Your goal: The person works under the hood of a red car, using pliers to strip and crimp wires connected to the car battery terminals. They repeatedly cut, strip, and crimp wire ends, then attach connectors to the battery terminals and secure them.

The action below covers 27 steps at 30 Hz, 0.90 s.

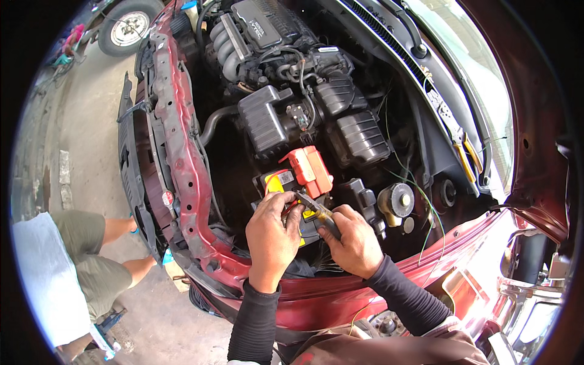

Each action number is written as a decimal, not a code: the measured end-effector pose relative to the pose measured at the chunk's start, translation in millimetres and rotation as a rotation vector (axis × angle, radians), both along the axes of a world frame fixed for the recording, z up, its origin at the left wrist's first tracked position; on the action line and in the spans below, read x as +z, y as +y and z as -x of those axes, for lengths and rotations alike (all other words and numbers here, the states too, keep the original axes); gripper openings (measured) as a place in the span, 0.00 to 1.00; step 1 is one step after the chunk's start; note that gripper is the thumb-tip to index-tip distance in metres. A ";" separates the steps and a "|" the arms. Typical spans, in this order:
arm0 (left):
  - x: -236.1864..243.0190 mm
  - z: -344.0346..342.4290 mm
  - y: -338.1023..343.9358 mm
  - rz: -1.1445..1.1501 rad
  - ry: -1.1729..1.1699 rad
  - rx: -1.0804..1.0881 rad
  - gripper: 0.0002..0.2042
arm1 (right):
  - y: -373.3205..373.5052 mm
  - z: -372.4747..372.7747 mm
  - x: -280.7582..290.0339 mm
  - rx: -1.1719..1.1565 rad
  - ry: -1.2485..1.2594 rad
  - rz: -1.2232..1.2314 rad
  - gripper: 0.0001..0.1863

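Observation:
Over the car battery (277, 181), my left hand (269, 234) pinches a thin red wire (291, 208) between thumb and fingers. My right hand (358, 243) is wrapped round the handles of a pair of pliers (320, 213), dark and yellowish in colour. The jaws of the pliers point up and left and meet the wire by my left fingertips; whether they bite on it I cannot make out. Just beyond my hands, a red plastic cover (311, 171) sits on the battery, which has yellow labels. Part of the battery is hidden under my hands.
A black engine (258, 27) and air boxes (362, 135) fill the far side of the bay. Yellow-handled pliers (463, 155) lie below the windscreen. Thin green wire (420, 182) loops at right. A person in shorts (91, 261) stands at left, and a wheel (128, 28) lies beyond.

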<state>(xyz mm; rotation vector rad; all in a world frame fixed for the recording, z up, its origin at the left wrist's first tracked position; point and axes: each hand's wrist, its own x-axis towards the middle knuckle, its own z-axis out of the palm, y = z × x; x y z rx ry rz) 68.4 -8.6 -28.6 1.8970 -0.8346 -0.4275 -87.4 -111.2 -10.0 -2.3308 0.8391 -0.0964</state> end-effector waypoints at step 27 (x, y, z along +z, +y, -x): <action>-29.9 -2.1 -1.2 0.331 0.572 0.067 0.06 | -48.0 -25.0 29.5 0.256 0.074 -0.186 0.15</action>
